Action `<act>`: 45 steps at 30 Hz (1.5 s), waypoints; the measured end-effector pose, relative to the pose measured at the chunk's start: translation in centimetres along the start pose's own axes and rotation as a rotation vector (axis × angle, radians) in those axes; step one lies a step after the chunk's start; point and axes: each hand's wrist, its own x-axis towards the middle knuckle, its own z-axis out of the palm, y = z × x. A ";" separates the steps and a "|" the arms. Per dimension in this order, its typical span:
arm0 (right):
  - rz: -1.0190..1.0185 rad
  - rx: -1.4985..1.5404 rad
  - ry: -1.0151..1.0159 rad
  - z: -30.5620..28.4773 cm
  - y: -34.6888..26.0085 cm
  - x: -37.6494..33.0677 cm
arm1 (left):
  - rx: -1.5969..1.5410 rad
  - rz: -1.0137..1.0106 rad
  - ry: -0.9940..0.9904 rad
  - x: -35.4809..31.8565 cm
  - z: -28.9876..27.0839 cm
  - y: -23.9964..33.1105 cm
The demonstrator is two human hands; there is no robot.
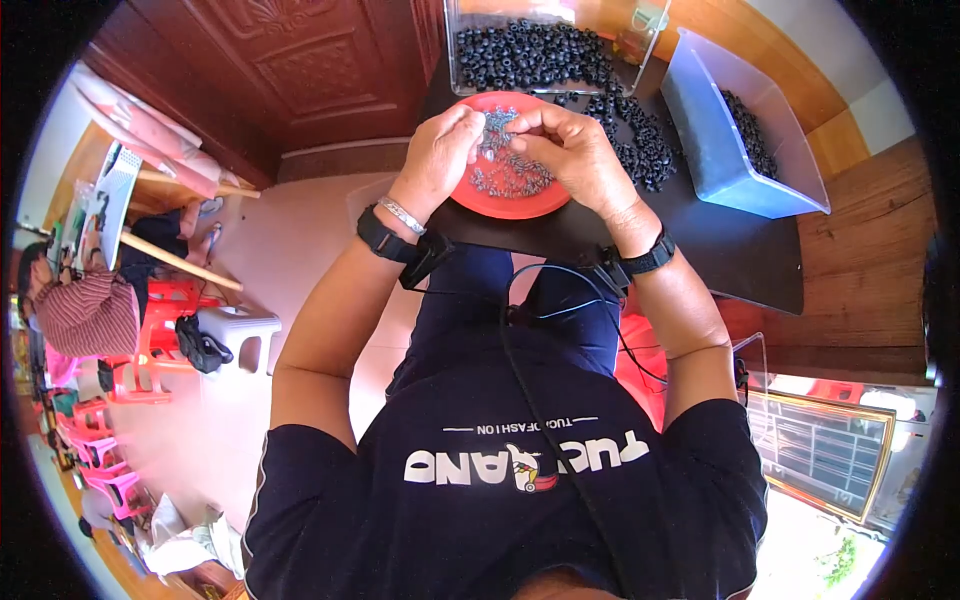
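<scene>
I see my left hand [440,150] and my right hand [570,150] close together above the red plate [500,205], fingertips nearly touching. Both hands are curled, with the fingers pinched on something very small; what exactly each one grips I cannot tell. Directly under and between them lie the small grey metal pieces [510,175], heaped on the plate. The plate sits at the near edge of a black table top [720,250]. Behind the hands stands a clear box [540,50] full of black rings, and loose black rings [640,140] spill just right of my right hand. Further right stands a blue-tinted bin [720,160]. At far left another person [85,310] sits near red stools.
</scene>
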 end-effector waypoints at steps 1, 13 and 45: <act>-0.002 -0.001 0.000 0.0 -0.1 0.0 | 0.001 0.002 0.000 0.0 0.0 -0.1; -0.045 0.080 0.001 0.1 0.3 0.1 | 0.069 0.107 -0.062 -1.0 1.0 1.0; 0.016 -0.064 -0.059 0.1 0.9 -0.1 | -0.119 -0.070 -0.078 -0.6 0.4 0.6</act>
